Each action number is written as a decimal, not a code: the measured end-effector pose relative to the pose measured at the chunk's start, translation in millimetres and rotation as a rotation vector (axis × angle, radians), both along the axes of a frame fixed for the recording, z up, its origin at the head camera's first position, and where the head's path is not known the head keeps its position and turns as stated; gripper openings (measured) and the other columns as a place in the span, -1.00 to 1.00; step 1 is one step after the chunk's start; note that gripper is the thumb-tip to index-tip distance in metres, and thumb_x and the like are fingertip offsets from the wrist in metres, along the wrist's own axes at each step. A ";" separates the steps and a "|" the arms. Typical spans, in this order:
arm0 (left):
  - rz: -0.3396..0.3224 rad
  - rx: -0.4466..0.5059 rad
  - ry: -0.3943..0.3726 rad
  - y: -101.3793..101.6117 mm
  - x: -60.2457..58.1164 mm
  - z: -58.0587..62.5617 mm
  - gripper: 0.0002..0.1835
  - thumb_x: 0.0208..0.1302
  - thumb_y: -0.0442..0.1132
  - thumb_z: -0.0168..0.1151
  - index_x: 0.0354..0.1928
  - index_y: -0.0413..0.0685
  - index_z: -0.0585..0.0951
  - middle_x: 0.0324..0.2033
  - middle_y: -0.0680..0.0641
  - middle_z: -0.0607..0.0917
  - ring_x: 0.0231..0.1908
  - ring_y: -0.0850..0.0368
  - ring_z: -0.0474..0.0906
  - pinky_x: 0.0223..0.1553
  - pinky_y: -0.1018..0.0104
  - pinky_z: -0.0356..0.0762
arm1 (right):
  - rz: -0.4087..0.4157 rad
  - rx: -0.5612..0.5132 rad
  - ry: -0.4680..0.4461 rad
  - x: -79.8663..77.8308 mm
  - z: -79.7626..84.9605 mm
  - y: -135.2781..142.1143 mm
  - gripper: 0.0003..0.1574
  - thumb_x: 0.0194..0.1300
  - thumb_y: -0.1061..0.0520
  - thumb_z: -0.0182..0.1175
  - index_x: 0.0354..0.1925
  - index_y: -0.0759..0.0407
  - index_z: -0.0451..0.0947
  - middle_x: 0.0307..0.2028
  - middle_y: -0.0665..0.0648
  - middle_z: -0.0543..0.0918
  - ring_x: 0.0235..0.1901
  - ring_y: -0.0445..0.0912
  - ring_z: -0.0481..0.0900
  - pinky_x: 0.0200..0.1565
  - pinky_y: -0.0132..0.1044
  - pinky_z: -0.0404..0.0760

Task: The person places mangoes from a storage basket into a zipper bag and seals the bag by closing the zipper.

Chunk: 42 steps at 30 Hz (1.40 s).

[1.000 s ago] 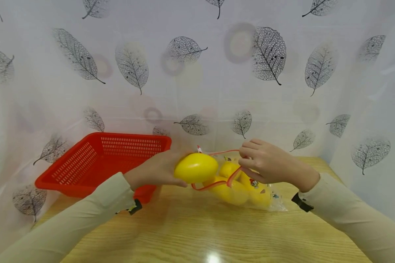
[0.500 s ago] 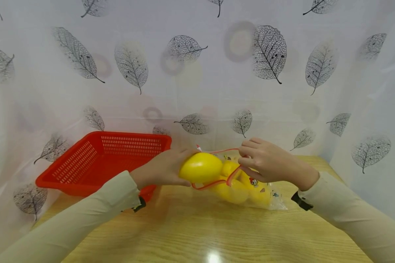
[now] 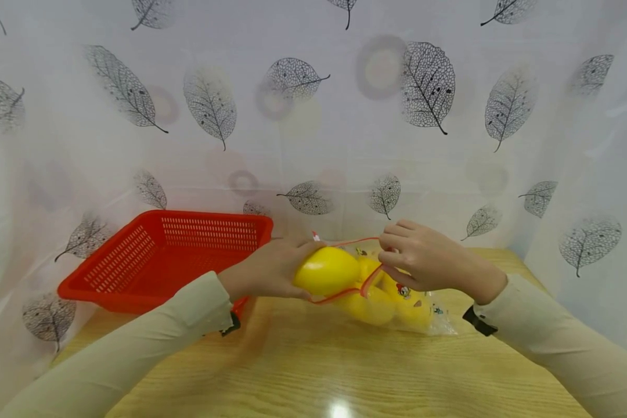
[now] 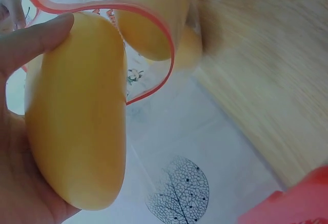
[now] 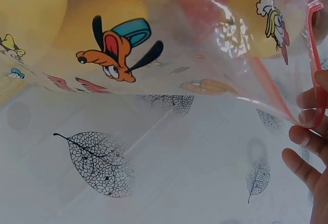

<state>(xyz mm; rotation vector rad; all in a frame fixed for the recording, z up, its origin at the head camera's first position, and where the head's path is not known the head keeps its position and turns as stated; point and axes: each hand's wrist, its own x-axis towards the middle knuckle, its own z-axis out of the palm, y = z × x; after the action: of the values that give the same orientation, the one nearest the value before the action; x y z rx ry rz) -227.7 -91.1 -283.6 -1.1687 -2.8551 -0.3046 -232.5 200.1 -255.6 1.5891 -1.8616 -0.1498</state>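
My left hand (image 3: 271, 270) grips a smooth yellow mango (image 3: 328, 271), thumb along one side. In the left wrist view the mango (image 4: 84, 116) stands at the bag's mouth, close beside the red zip edge (image 4: 166, 39). The clear zip bag (image 3: 439, 318), printed with cartoon figures, lies on the table with several more mangoes (image 3: 378, 306) inside. With curled fingers my right hand (image 3: 423, 258) pinches the bag's red edge at the upper side and holds the mouth apart. In the right wrist view its fingertips (image 5: 305, 134) are at the corner of the bag (image 5: 205, 29).
To the left stands a red perforated plastic basket (image 3: 177, 267), its near right corner behind my left forearm. The wooden table (image 3: 324, 360) runs forward to a pale curtain (image 3: 334, 145) printed with dark leaves, which hangs behind and at both sides.
My left hand has moved right with the mango, from beside the basket to the bag's mouth. The right hand and the bag stay almost in place.
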 end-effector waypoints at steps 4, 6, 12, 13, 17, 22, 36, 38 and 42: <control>-0.005 -0.021 0.015 4.6 -1.0 0.1 -0.05 -0.10 0.22 0.40 0.36 0.22 0.22 0.13 -0.02 0.50 -0.08 0.06 0.46 -0.01 0.11 0.48 | 0.002 -0.001 -0.002 -0.3 -0.6 0.4 -0.56 0.43 -0.01 -0.22 -0.50 0.08 0.44 -0.53 0.02 0.38 -0.46 -0.11 0.30 -0.37 -0.28 0.41; -0.003 -0.029 0.020 6.3 -1.2 0.5 -0.05 -0.10 0.22 0.40 0.36 0.20 0.22 0.13 -0.02 0.50 -0.06 0.05 0.47 0.00 0.10 0.47 | 0.003 -0.003 0.002 -0.5 -0.7 0.5 -0.54 0.44 -0.02 -0.23 -0.51 0.08 0.44 -0.53 0.02 0.38 -0.46 -0.11 0.30 -0.37 -0.28 0.40; 0.014 -0.036 0.013 10.1 -1.5 0.9 -0.04 -0.10 0.22 0.39 0.37 0.19 0.21 0.12 -0.06 0.51 -0.05 0.03 0.49 0.00 0.08 0.49 | 0.007 -0.009 0.005 -0.6 -0.4 0.2 -0.51 0.45 -0.02 -0.27 -0.51 0.09 0.44 -0.53 0.02 0.38 -0.47 -0.11 0.30 -0.38 -0.28 0.40; 0.019 -0.034 0.005 10.5 -1.5 0.5 -0.04 -0.09 0.22 0.39 0.38 0.21 0.20 0.12 -0.07 0.50 -0.07 0.03 0.49 -0.02 0.09 0.50 | 0.009 -0.010 0.004 -0.5 -0.4 -0.1 -0.52 0.44 -0.02 -0.26 -0.51 0.09 0.44 -0.53 0.02 0.38 -0.47 -0.11 0.30 -0.38 -0.28 0.41; 0.038 -0.031 -0.021 12.6 -2.5 -1.8 -0.02 -0.10 0.21 0.40 0.39 0.30 0.15 0.15 -0.08 0.47 -0.11 0.06 0.48 -0.05 0.13 0.52 | 0.015 -0.008 0.004 -0.3 -0.4 -1.3 -0.52 0.44 -0.01 -0.25 -0.50 0.09 0.46 -0.52 0.03 0.40 -0.46 -0.10 0.32 -0.37 -0.27 0.42; 0.041 -0.046 -0.006 14.9 -3.8 -2.7 -0.01 -0.09 0.21 0.40 0.40 0.27 0.14 0.25 -0.11 0.41 0.00 0.01 0.51 0.02 0.11 0.52 | 0.015 -0.009 0.005 -0.6 -0.8 -2.2 -0.50 0.45 -0.01 -0.27 -0.50 0.09 0.46 -0.53 0.03 0.40 -0.46 -0.10 0.32 -0.37 -0.27 0.43; 0.041 -0.014 0.022 24.5 -3.7 -1.9 -0.01 -0.12 0.25 0.41 0.37 0.17 0.21 0.04 -0.01 0.45 -0.20 0.15 0.45 -0.15 0.34 0.54 | 0.021 -0.014 0.002 -0.7 -0.7 -3.8 -0.51 0.46 0.00 -0.26 -0.52 0.10 0.43 -0.53 0.03 0.39 -0.47 -0.11 0.31 -0.39 -0.30 0.41; 0.044 0.005 0.022 26.3 -3.6 -2.6 -0.01 -0.13 0.26 0.41 0.36 0.17 0.21 0.03 -0.01 0.46 -0.22 0.15 0.44 -0.19 0.36 0.53 | 0.022 -0.014 0.003 -0.8 -0.9 -4.0 -0.51 0.46 0.00 -0.26 -0.52 0.09 0.43 -0.53 0.03 0.39 -0.47 -0.11 0.30 -0.40 -0.30 0.41; 0.046 0.029 0.032 30.0 -4.4 -4.6 0.02 -0.13 0.27 0.40 0.38 0.17 0.17 0.06 -0.02 0.46 -0.21 0.15 0.45 -0.18 0.36 0.54 | 0.023 -0.010 0.005 -0.6 -0.8 -4.6 -0.53 0.46 0.00 -0.24 -0.52 0.09 0.43 -0.53 0.03 0.38 -0.48 -0.11 0.29 -0.40 -0.31 0.38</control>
<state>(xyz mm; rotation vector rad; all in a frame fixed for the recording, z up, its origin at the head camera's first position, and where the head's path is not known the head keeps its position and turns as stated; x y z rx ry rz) -232.1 -61.1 -288.3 -1.0914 -2.8358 -0.3212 -233.1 195.5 -256.3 1.6015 -1.8369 -0.1338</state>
